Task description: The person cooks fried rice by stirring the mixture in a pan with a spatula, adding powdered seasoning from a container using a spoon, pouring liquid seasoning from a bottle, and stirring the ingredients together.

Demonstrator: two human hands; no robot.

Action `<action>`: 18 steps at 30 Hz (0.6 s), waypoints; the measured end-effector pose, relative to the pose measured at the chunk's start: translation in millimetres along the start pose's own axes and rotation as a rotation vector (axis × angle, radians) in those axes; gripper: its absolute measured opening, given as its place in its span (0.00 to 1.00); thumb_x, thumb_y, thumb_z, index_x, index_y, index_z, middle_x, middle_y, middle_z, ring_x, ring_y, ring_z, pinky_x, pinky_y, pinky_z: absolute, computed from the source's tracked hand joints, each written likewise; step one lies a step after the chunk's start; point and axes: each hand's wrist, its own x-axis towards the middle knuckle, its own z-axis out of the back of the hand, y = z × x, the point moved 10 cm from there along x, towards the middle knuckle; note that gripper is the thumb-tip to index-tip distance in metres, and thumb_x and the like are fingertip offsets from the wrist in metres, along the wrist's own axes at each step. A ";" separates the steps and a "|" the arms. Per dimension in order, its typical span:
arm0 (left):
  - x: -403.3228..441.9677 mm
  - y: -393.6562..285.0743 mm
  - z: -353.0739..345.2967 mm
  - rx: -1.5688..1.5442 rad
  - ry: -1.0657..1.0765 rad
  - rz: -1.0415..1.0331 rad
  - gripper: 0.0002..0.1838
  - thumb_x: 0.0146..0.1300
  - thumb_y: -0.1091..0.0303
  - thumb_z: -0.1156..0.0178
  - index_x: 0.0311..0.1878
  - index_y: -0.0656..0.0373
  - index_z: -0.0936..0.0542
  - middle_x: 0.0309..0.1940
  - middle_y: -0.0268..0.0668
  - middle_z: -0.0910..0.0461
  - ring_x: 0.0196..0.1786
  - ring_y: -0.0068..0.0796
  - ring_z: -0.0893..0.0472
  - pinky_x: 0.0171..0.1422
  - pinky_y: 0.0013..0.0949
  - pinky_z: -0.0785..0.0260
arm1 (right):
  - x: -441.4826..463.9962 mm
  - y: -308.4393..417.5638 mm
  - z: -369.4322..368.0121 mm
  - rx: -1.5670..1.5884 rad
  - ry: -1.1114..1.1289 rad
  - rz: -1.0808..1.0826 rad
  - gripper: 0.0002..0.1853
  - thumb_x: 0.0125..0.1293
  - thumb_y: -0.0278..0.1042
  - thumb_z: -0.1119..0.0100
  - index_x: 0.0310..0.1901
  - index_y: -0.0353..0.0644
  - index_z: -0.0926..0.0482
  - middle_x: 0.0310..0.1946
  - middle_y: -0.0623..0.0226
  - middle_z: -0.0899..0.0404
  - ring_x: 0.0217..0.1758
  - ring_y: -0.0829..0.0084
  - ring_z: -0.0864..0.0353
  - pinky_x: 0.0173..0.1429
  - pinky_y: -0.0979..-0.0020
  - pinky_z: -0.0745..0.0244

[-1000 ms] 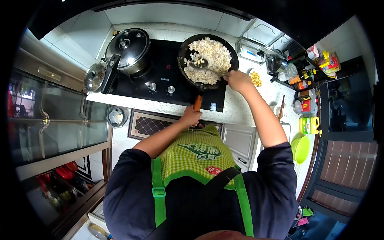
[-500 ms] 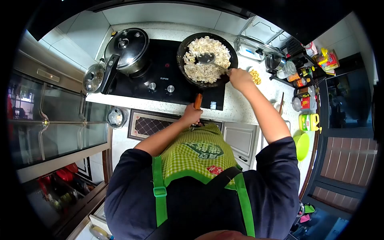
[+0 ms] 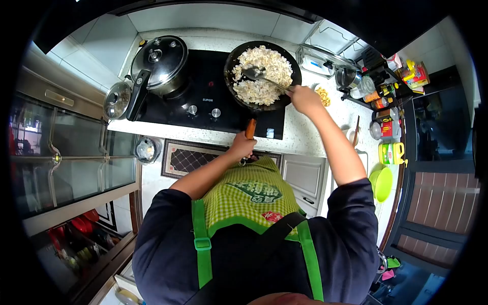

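Note:
A black wok [image 3: 230, 86] sits on the right side of the black cooktop [image 3: 203, 122], holding fried rice [image 3: 272, 63] in pale, loose grains. My left hand [image 3: 242, 146] is wrapped round the wok's wooden handle [image 3: 251, 128] near the counter's front edge. In my right hand [image 3: 306, 99], closed at the wok's right rim, is a metal spatula [image 3: 274, 82]. The spatula's dark head lies over the rice left of the wok's middle.
A lidded pressure cooker [image 3: 165, 76] stands on the left of the cooktop, beside a glass-lidded pot [image 3: 117, 100]. Right of the wok is a bowl of yellow pieces [image 3: 323, 95]. Bottles, an oil jug [image 3: 390, 153] and a green basin [image 3: 381, 184] line the right side.
The spatula head first swung up and right through the rice, then back left toward the wok's left side. My left hand keeps its hold on the handle.

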 end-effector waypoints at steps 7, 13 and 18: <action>-1.9 -0.7 2.8 -0.014 -0.005 0.013 0.08 0.54 0.72 0.40 0.31 0.60 0.31 0.17 0.32 0.29 0.15 0.23 0.29 0.17 0.30 0.36 | 1.4 9.2 7.6 -0.142 0.052 -0.051 0.17 0.68 0.44 0.55 0.43 0.40 0.20 0.43 0.51 0.19 0.48 0.53 0.20 0.51 0.58 0.24; 1.9 -4.3 0.1 -0.004 -0.002 0.016 0.09 0.54 0.72 0.40 0.33 0.60 0.32 0.17 0.33 0.29 0.13 0.23 0.29 0.15 0.29 0.36 | 15.5 15.6 -4.1 -0.134 0.064 -0.089 0.16 0.64 0.33 0.57 0.48 0.42 0.21 0.48 0.51 0.21 0.50 0.54 0.19 0.51 0.58 0.24; 8.0 6.3 3.2 0.037 0.006 0.017 0.09 0.55 0.72 0.40 0.33 0.60 0.32 0.16 0.33 0.30 0.13 0.23 0.30 0.13 0.29 0.37 | 2.1 6.4 5.9 -0.182 0.134 -0.037 0.17 0.68 0.43 0.56 0.47 0.41 0.22 0.46 0.51 0.20 0.51 0.54 0.21 0.53 0.57 0.26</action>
